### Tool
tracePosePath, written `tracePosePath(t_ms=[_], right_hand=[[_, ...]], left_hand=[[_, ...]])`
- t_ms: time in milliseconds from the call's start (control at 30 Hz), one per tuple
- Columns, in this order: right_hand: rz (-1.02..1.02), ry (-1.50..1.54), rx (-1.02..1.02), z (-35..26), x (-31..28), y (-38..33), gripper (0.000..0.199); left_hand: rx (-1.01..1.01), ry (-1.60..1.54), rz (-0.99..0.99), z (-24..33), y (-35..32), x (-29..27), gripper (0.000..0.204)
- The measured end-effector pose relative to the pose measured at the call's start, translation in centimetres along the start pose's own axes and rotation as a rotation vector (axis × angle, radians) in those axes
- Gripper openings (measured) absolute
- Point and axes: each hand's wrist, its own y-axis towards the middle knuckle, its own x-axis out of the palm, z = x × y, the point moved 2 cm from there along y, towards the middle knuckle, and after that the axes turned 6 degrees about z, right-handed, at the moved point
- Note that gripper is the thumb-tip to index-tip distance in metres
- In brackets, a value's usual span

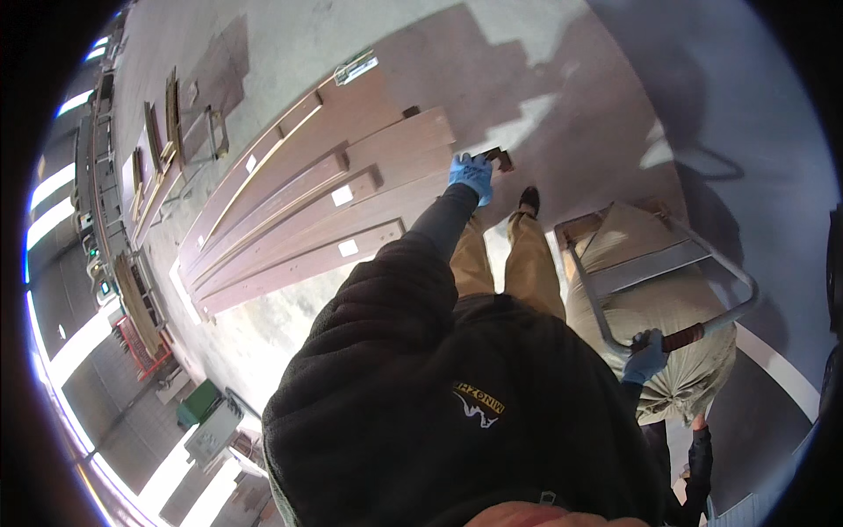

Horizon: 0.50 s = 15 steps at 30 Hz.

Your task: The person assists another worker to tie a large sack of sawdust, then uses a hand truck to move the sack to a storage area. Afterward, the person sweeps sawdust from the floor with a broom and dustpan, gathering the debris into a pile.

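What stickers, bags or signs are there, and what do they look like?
White label: small square sticker on a long brown board in the stack.
White label: small square on the nearest board.
White label: small patch on a board farther left.
Pale label: oblong tag at the stack's far end.
Tan sack: big, bulging, on the metal-framed cart by the right hand.
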Motion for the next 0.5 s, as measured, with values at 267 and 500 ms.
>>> tracePosePath(t_ms=[267,500], right_hand=[[0.136,-0.03,-0.026,-0.7,3.0,-1.5,0.014],[0.024,-0.034,0.016,-1.8,6.3,-1.7,0.014]], left_hand=[[-0.145,-0.89,0.034,-8.3,1.6,0.8,0.053],[-0.086,-0.651,0.023,-10.0,2.2,-0.4,0.053]])
